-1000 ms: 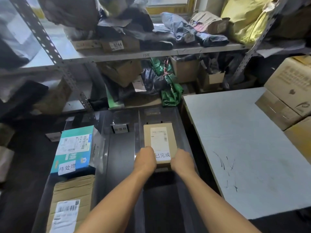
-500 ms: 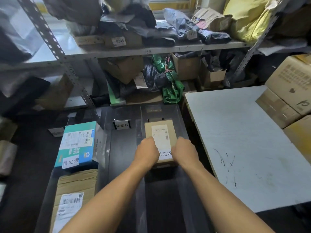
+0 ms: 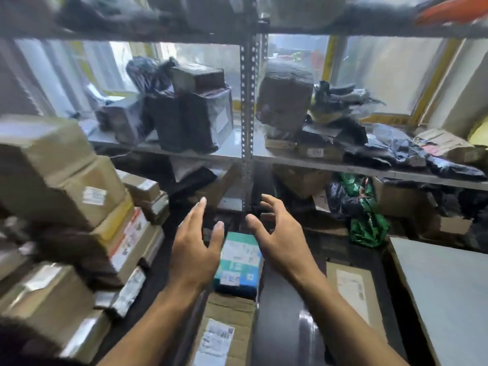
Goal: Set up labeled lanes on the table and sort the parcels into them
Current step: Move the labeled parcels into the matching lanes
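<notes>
Left hand and right hand hover wide, empty, above the teal parcel on the bench. Stacked parcels stand at 9 o'clock: grip one by opposite sides, label up.

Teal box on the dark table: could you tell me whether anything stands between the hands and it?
Nothing visible does. The left hand and right hand are open, the teal box showing uncovered between them; the brown carton lies nearer the person.
</notes>
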Motion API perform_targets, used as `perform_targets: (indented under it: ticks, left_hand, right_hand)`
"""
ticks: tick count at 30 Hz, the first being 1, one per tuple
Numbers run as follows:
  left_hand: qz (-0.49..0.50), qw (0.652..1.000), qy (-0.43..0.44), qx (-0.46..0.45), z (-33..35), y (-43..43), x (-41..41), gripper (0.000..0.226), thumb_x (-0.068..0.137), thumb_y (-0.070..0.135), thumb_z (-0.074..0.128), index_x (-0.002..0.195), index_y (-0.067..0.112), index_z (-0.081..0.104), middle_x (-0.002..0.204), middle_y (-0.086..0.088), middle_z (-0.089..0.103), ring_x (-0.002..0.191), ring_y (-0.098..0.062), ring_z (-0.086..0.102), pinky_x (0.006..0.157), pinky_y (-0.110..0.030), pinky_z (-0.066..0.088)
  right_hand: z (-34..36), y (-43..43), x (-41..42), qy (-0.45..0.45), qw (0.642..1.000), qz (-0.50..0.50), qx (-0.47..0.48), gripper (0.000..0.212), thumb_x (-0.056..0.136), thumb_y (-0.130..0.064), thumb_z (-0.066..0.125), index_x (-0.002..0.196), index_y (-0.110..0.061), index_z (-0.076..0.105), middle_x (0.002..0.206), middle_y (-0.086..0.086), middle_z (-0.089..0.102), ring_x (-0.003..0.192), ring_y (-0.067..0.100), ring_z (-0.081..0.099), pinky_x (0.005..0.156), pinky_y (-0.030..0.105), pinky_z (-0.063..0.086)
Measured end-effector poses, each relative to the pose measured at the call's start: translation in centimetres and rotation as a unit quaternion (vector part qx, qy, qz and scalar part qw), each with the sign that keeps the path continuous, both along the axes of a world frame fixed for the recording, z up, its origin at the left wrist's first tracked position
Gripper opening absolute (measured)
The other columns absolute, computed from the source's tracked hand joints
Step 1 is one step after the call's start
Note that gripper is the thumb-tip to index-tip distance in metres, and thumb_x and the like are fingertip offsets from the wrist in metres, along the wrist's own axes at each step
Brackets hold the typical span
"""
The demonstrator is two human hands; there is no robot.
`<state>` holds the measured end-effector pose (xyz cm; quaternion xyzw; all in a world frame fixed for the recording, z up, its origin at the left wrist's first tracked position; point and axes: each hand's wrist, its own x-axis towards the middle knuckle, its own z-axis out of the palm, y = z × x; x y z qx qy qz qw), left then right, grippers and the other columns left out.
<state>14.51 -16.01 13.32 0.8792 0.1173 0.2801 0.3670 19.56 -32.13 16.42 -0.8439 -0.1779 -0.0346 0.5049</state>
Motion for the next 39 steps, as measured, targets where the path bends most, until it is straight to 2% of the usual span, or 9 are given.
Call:
perform_targets:
  ticks: [4,6,13,18,21,24,28,33,39]
  left_hand:
    - [0.058,0.994,-0.068,-0.065,2.3,9.2,-3.5,0.063,0.088,0.051,0.046,0.147,0.030,0.037,0.148,0.007,0.043,0.135,-0.008,0.042,0.114,-0.036,0.034]
    - [0.108,0.987,-0.091,-0.073,3.2,13.4,-5.3,0.062,0.088,0.047,0.048,0.145,0.025,0.041,0.143,0.010,0.044,0.130,0.002,0.040,0.111,-0.024,0.032]
    - [0.197,0.957,-0.176,-0.119,4.8,25.6,-8.8,0.065,0.083,0.056,0.043,0.142,0.029,0.043,0.140,0.004,0.049,0.130,-0.007,0.045,0.105,-0.042,0.043]
    - [0.220,0.936,-0.191,-0.195,6.0,31.6,-4.6,0.072,0.078,0.068,0.042,0.144,0.042,0.031,0.157,0.007,0.027,0.144,-0.009,0.023,0.117,-0.049,0.025]
    - [0.236,0.930,-0.166,-0.226,6.9,33.3,-1.5,0.088,0.075,0.073,0.034,0.153,0.035,0.017,0.163,-0.002,0.007,0.150,-0.012,0.001,0.121,-0.046,0.006]
    - [0.253,0.934,-0.111,-0.226,7.0,34.1,0.9,0.086,0.081,0.075,0.028,0.154,0.036,0.004,0.163,0.000,-0.004,0.149,-0.014,-0.013,0.121,-0.047,-0.004]
    - [0.165,0.918,-0.139,-0.333,6.5,33.7,3.1,0.091,0.081,0.073,0.034,0.153,0.037,-0.007,0.163,0.001,-0.002,0.150,-0.013,0.001,0.122,-0.045,0.005]
    - [0.160,0.922,-0.131,-0.326,6.5,33.4,3.6,0.089,0.082,0.067,0.031,0.154,0.030,-0.006,0.164,0.004,-0.001,0.150,-0.010,0.002,0.123,-0.040,0.006]
    - [0.204,0.936,-0.112,-0.264,6.8,33.8,3.4,0.083,0.088,0.068,0.025,0.155,0.028,-0.002,0.164,0.003,0.001,0.150,-0.012,0.003,0.122,-0.038,0.002]
  right_hand:
    - [2.1,9.9,-1.5,-0.020,0.996,0.082,0.005,0.055,0.091,-0.038,0.065,0.141,-0.025,0.046,0.122,-0.017,0.055,0.107,0.000,0.055,0.086,0.001,0.037]
    - [2.6,14.3,-2.1,-0.017,0.993,0.120,0.013,0.054,0.089,-0.037,0.068,0.139,-0.027,0.048,0.117,-0.018,0.057,0.103,-0.002,0.057,0.080,-0.004,0.036]
    - [5.3,27.6,-1.7,0.008,0.974,0.219,0.062,0.050,0.088,-0.039,0.068,0.133,-0.032,0.045,0.112,-0.028,0.056,0.100,-0.019,0.057,0.084,0.007,0.046]
    - [7.5,36.3,3.5,0.021,0.978,0.173,0.114,0.048,0.097,-0.048,0.050,0.135,-0.021,0.047,0.133,0.001,0.057,0.121,0.015,0.057,0.107,0.040,0.044]
    - [8.3,40.6,7.2,-0.001,0.988,0.128,0.087,0.062,0.099,-0.055,0.040,0.143,-0.011,0.043,0.141,0.005,0.053,0.130,0.019,0.049,0.113,0.042,0.035]
    - [8.2,43.4,9.7,0.026,0.989,0.131,0.068,0.081,0.085,-0.079,0.030,0.130,-0.016,0.055,0.125,0.002,0.062,0.119,0.020,0.056,0.109,0.047,0.040]
    - [7.3,44.8,11.4,0.084,0.985,0.140,0.047,0.096,0.076,-0.088,0.028,0.109,-0.007,0.067,0.115,0.007,0.070,0.111,0.025,0.063,0.104,0.049,0.045]
    - [7.2,44.9,10.6,0.077,0.983,0.137,0.091,0.052,0.084,-0.060,0.042,0.096,-0.017,0.068,0.104,0.003,0.071,0.106,0.022,0.064,0.101,0.050,0.047]
    - [7.2,45.1,11.1,0.039,0.985,0.131,0.107,0.042,0.098,-0.048,0.044,0.101,-0.014,0.069,0.099,0.002,0.069,0.097,0.019,0.062,0.090,0.040,0.048]
